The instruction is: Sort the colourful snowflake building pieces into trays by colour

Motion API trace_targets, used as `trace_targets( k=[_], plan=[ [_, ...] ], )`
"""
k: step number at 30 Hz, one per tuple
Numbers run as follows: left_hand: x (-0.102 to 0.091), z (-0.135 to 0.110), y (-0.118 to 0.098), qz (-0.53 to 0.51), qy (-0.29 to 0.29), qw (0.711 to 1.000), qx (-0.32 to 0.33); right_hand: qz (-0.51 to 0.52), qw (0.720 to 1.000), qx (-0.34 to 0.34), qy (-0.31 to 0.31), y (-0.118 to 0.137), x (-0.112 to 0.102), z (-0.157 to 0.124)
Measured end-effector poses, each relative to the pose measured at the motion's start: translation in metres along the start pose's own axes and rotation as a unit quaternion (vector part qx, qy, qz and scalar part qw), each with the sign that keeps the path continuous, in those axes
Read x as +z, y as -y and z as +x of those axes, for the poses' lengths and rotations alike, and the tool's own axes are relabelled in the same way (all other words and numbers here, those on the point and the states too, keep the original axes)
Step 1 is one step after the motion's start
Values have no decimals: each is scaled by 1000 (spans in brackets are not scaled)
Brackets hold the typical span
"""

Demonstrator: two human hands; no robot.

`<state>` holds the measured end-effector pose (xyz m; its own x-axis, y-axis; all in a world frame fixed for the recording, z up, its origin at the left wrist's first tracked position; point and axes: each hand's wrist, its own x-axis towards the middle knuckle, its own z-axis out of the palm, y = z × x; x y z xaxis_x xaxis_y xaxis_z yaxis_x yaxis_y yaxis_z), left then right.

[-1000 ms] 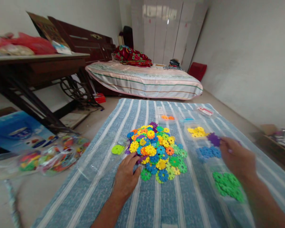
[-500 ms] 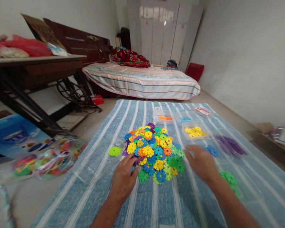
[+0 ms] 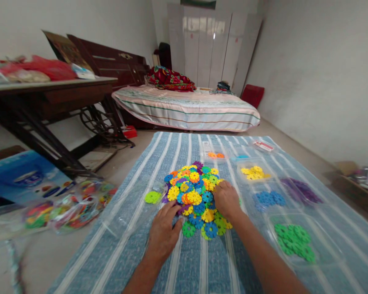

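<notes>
A heap of notched plastic snowflake discs (image 3: 194,199) in many colours lies on the striped cloth. At its near left edge rests my left hand (image 3: 165,228), fingers stretched out and open, fingertips touching the discs. My right hand (image 3: 227,200) is on the heap's right side with its fingers bent and together; whatever they grip is hidden. Clear containers to the right hold sorted discs: green discs (image 3: 294,241), blue discs (image 3: 269,199), yellow discs (image 3: 253,172), purple discs (image 3: 301,190) and orange discs (image 3: 216,155). Lime discs (image 3: 152,197) sit in a clear container on the left.
A bed (image 3: 187,110) stands beyond the cloth-covered surface (image 3: 135,261). On the left are a sewing-machine table (image 3: 79,83), a blue box (image 3: 27,175) and bags of colourful pieces (image 3: 73,210) on the floor. A cardboard box (image 3: 360,192) is at the right.
My right hand has moved left from beside the blue discs onto the heap, uncovering the blue and green discs. My left hand keeps its place at the heap's edge. The view has shifted slightly.
</notes>
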<state>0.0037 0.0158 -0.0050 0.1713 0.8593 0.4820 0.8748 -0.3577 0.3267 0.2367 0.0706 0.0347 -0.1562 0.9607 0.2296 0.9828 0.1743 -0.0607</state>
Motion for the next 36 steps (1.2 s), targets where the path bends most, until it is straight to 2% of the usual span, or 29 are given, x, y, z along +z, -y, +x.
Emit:
trace_targets(
  k=[3,6,10,12,15,17,18,20,23,25,29,36],
  plan=[
    [2,0,2,-1,0,1000,3,0,1000,-8,-20,1,1,-6],
    [2,0,4,-3,3,1000,0,6,997,-24,-74,1,-2,-12],
    [0,1,3,-2,14,1000,-8,8,993,-24,-119,-17,-20,-8],
    [-1,2,2,-5,17,1000,-8,-15,993,7,-113,-36,-37,-1],
    [-3,2,1,-14,13,1000,-4,-62,983,126,-115,-62,-64,8],
    [-2,3,0,-17,8,1000,-3,-71,973,187,-118,-68,-75,9],
    [-2,3,0,-16,6,1000,-4,-66,973,191,-107,-67,-77,8],
    [-2,2,0,-10,5,1000,-6,-50,984,159,-59,-55,-73,0],
    [-3,2,-1,1,14,1000,-4,-19,994,106,24,-30,-55,-13],
    [-3,2,-1,4,20,1000,-2,3,995,82,52,-16,-42,-19],
    [-3,2,-1,4,18,1000,-2,23,996,59,64,-6,-27,-24],
    [0,1,0,-6,11,1000,-10,29,997,45,61,-6,-16,-27]
  ],
)
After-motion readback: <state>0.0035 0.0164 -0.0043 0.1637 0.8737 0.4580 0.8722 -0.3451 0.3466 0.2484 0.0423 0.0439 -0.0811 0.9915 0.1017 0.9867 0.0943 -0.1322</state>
